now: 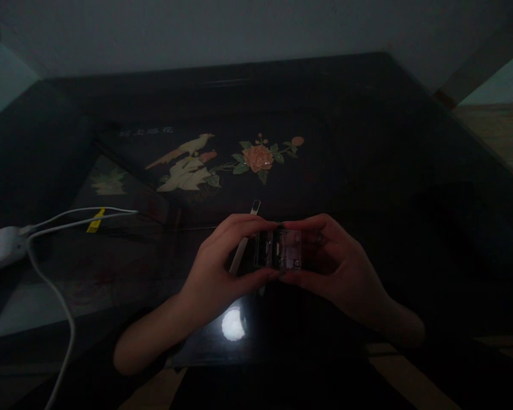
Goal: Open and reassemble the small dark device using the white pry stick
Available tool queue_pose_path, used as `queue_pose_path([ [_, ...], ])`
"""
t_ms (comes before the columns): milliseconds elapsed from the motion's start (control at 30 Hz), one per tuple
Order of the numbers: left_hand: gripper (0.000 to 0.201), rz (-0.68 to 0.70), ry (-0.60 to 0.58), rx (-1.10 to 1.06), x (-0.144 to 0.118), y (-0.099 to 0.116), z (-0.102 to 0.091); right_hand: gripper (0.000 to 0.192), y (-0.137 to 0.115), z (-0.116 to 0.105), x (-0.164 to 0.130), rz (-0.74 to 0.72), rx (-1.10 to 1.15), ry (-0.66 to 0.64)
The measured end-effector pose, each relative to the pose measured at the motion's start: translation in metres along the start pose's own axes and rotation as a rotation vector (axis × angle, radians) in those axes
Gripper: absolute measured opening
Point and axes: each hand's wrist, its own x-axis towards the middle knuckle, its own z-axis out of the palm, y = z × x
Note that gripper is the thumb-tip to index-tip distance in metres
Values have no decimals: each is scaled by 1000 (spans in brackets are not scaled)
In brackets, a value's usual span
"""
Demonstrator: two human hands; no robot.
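In dim light both hands hold a small clear plastic case (279, 249) above a dark glossy table (367, 148). My left hand (222, 262) grips the case's left end with thumb below and fingers on top. Gripping the right end the same way is my right hand (333, 265). A thin pale stick-like tool (244, 242) runs behind my left fingers, its tip pointing away from me; whether my left hand holds it I cannot tell.
The table top carries an inlaid bird (188, 162) and flower (259, 158) design. At the left edge lies a white device (0, 247) with white cables (64, 219) and a yellow tag (95, 221). A lamp reflection (233, 324) shines near me.
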Motion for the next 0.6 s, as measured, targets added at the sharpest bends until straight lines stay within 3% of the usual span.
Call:
queue_pose_path([
  [233,48,-247,-52,-415,2,3,0,44,0,0,-1,-8,-12,-9],
  [433,25,-502,-72,-734,5,4,5,44,1,-1,-1,7,-42,-20],
  [600,22,-575,-138,-829,5,6,8,45,-1,-1,-1,-15,-91,-29],
])
